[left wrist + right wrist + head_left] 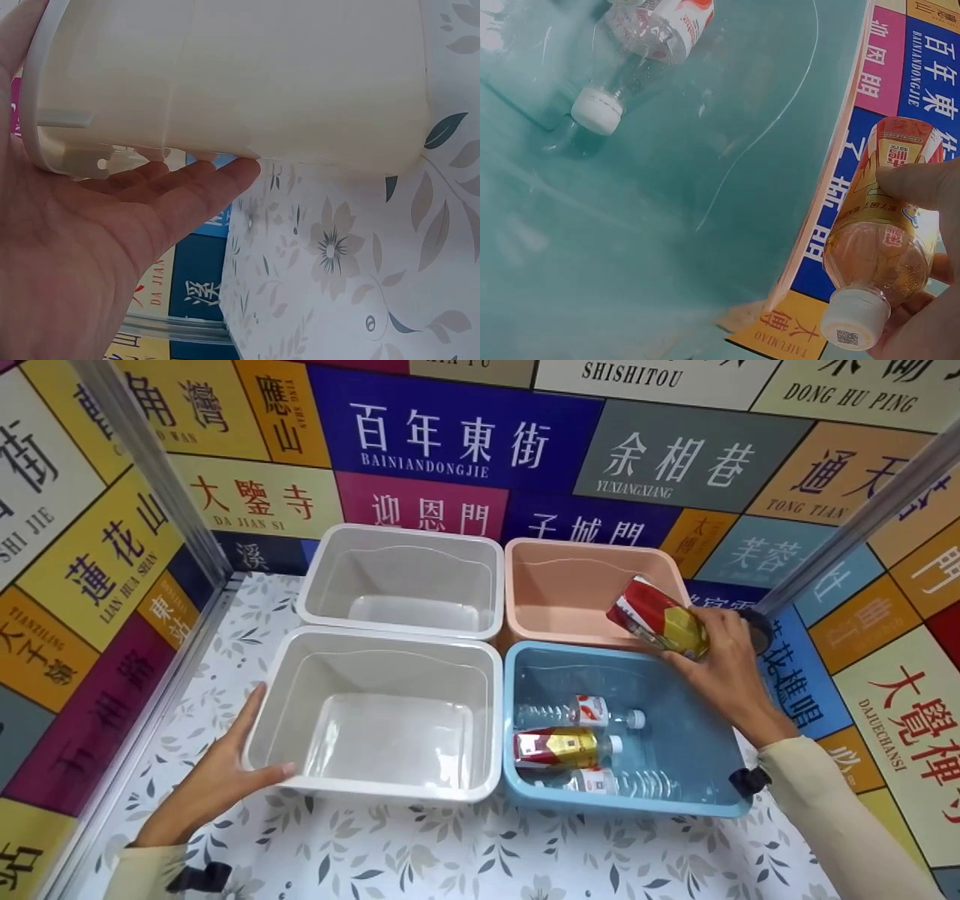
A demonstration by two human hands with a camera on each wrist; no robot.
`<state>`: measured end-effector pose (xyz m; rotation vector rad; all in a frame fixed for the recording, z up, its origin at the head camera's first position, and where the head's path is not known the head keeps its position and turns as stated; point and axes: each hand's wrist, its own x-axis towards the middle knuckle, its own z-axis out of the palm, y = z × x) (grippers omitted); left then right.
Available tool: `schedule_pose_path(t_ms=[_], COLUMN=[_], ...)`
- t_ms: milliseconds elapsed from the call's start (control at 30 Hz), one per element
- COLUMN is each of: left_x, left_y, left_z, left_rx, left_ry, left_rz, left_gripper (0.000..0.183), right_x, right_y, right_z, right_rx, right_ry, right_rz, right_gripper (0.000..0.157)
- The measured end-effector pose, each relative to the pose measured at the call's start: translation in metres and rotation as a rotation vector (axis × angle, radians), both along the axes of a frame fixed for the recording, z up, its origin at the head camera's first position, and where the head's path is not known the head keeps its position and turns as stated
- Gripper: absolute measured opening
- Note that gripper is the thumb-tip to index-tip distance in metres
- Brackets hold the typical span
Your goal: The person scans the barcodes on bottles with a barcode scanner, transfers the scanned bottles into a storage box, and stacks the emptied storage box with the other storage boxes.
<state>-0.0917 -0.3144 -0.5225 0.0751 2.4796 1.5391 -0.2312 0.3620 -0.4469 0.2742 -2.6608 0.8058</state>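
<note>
My right hand (724,664) grips a drink bottle (660,619) with a red and gold label, held over the boundary of the orange bin (592,547) and the blue bin (630,806). In the right wrist view, the bottle (877,217) shows a white cap and amber-tinted contents. My left hand (217,780) holds the front white bin (375,791) at its near left corner. Its thumb lies over the rim, while in the left wrist view the fingers (202,191) stretch along the bin's outer wall.
Inside the blue bin lie a clear bottle (592,711), a red and gold labelled bottle (562,746) and another clear bottle (622,784). A second white bin (401,536) stands behind the front one. Sign-covered panels (450,427) enclose the leaf-patterned table (375,847).
</note>
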Motion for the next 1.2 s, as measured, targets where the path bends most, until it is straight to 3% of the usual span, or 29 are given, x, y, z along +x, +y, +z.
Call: schedule_pose_path(t_ms=[1200], left_x=[0.001], left_y=[0.002], left_z=[0.001], left_rx=[0.008], left_ry=[0.01], left_rz=[0.017], left_gripper=[0.125], right_x=[-0.017], right_y=[0.005], right_z=[0.002], right_rx=[0.014], right_ry=[-0.188], right_rz=[0.105], right_gripper=[0.076])
